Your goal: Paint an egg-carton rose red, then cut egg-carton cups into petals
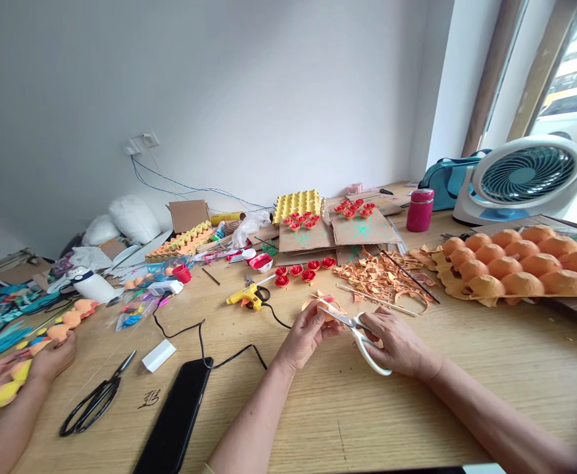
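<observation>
A small orange piece (328,305) sits above the tabletop (416,428), at mid-picture, pinched between the thumb and fingers of the left hand (309,334). The right hand (397,340) grips white-handled scissors (353,322), fingers wrapped about the loops; the blades point left, at the piece, their exact gap too small to read. Just beyond the hands, orange scraps (374,278) and thin sticks bound the far side; red flower shapes (297,270) stand in a cluster just left of them. Wood surface extends between the right forearm and the orange egg tray (525,266), and toward the table's front edge. On the left, a yellow glue gun (249,297), black cable (229,359) and phone (174,421) limit sideways room. Farther left, near black scissors (93,405), another person's hands (54,357) hold an orange-yellow strip (71,318).
</observation>
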Demonstrator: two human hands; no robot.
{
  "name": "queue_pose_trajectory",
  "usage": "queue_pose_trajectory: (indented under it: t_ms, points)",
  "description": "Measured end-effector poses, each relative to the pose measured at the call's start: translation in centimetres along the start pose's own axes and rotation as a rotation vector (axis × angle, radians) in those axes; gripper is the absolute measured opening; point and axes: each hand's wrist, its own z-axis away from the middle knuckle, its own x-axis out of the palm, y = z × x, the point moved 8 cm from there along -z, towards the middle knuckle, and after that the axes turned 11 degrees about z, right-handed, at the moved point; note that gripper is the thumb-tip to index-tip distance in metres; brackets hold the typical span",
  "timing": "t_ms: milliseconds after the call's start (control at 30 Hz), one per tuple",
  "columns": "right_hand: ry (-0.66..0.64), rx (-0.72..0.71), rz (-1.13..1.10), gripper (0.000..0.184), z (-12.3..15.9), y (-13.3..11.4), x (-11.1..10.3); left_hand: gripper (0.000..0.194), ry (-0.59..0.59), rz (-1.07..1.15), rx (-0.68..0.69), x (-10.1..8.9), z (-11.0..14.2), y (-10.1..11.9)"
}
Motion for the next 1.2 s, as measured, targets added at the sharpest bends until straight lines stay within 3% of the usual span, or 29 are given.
queue_pose_trajectory:
  t_ms: [267, 700, 1200]
  points:
    - [-0.032, 0.015, -0.011, 0.018, -0.4, -0.3, 0.1, 0.048, -0.014, -0.089, -0.026, -0.3, -0.1, -0.7]
    - [-0.04, 0.015, -0.011, 0.022, -0.1, -0.4, 0.3, 0.053, 0.013, 0.0, -0.057, -0.1, 0.0, -0.7]
    - [-0.012, -0.004, 0.02, 0.026, -0.1, -0.6, 0.5, 0.054, 0.001, -0.058, 0.034, -0.1, 0.2, 0.9]
